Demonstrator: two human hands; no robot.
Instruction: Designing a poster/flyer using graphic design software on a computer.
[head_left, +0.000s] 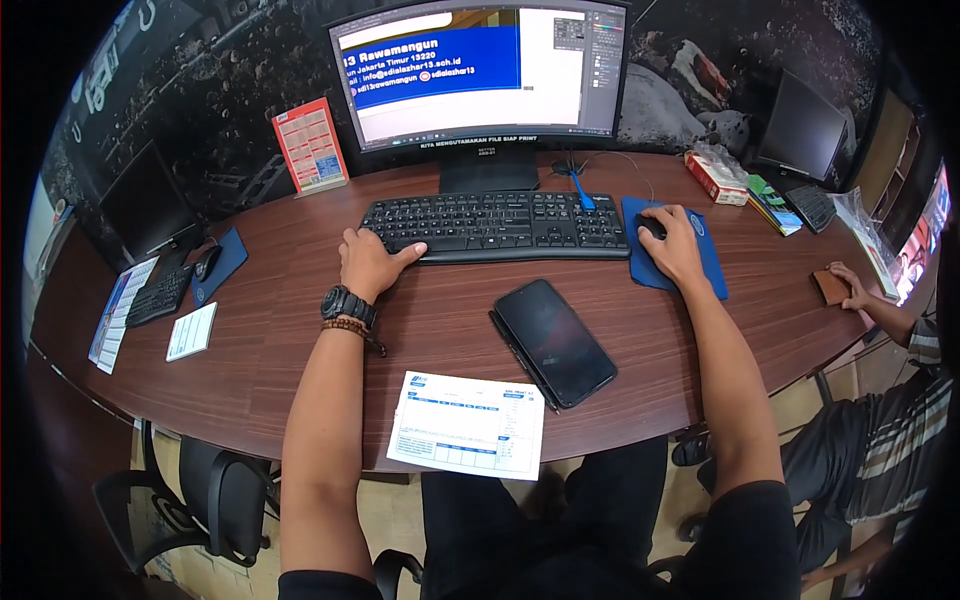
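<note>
My left hand (370, 262) rests at the left end of a black keyboard (480, 225). Its fingers lie over the left keys, with the thumb stretched toward the front edge; it holds nothing. A black watch and a beaded bracelet circle that wrist. On the right, my right hand (672, 240) is wrapped over a black computer mouse (652, 227), which sits on a blue mouse pad (708, 270) and is partly hidden by the fingers. Behind the keyboard, a large monitor (480, 75) displays a blue banner with white lettering beside a white area and dark tool panels.
A dark phone (555, 342) with a pen alongside lies before me, near a printed form (465, 425). A red-framed calendar (310, 147) stands left of the monitor; a tissue pack (716, 178) lies right. Another person's hand (850, 287) holds a brown wallet-like object (829, 288) at the right edge.
</note>
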